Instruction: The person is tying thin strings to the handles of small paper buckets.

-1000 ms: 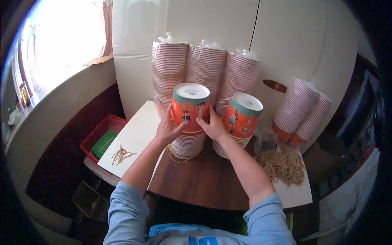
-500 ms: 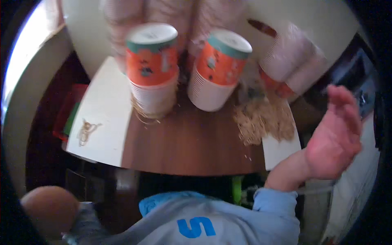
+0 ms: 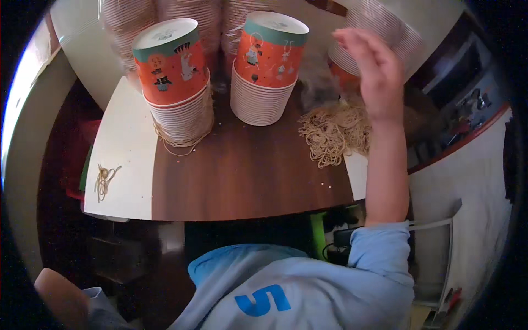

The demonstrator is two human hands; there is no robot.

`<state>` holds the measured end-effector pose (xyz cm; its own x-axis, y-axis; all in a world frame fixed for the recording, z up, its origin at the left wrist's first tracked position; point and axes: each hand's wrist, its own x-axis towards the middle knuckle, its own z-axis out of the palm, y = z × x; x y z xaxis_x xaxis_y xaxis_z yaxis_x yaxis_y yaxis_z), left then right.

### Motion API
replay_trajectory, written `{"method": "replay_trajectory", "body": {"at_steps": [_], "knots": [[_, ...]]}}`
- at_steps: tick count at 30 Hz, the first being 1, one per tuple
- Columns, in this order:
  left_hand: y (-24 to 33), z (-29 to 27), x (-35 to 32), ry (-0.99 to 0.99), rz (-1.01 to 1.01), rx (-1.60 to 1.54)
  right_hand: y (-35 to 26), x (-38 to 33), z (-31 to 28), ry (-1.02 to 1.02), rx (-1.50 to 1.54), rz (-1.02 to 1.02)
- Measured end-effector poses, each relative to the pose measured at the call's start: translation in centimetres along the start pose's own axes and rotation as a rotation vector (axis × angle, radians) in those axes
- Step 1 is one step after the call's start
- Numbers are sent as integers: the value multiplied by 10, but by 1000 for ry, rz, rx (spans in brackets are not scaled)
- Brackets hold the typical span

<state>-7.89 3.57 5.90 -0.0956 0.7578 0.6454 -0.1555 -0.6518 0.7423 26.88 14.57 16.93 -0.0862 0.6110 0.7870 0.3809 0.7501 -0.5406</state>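
Note:
My right hand (image 3: pixel 379 69) is raised over the right side of the table, fingers stretched out and nothing visible in them. It is nearest to a plastic-wrapped stack of paper cups (image 3: pixel 352 47) and a tangled heap of thin tan bands or strings (image 3: pixel 327 137). Two stacks of upside-down orange and teal paper cups stand further left: a left stack (image 3: pixel 173 74) with tan loops around its lower rims, and a middle stack (image 3: pixel 269 63). At the lower left, only bare skin of my left arm (image 3: pixel 63 297) shows; that hand is out of view.
The table (image 3: pixel 247 181) has a brown middle and white sides. A small bunch of tan bands (image 3: pixel 103 181) lies on its left side. More wrapped cup stacks (image 3: pixel 190 27) rise at the back. A red container (image 3: pixel 85 154) stands beyond the left edge.
My right hand has moved left and farther over the table, toward the wrapped cups. The view has shifted, and the bare part of my left arm sits lower.

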Motion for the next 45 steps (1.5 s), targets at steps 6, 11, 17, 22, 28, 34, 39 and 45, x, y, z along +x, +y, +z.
{"method": "replay_trajectory", "body": {"at_steps": [6,11,17,22,28,34,39,45], "knots": [[12,13,7,46,131,43,53,20,24,-79,-518,-123],[41,12,7,58,189,129,80,26,39,-239,-614,-125],[65,27,30,26,314,209,100,33,40,-218,-631,13],[18,65,43,-136,173,365,98,46,43,-334,-527,-22],[-145,114,75,-99,-78,565,92,54,53,-301,-406,-17],[-164,166,101,-39,-4,678,97,63,50,-266,-380,16],[-182,176,102,21,-9,711,74,78,39,-168,-150,114],[-209,147,95,-136,-10,546,0,79,-27,387,-199,-245]]}}
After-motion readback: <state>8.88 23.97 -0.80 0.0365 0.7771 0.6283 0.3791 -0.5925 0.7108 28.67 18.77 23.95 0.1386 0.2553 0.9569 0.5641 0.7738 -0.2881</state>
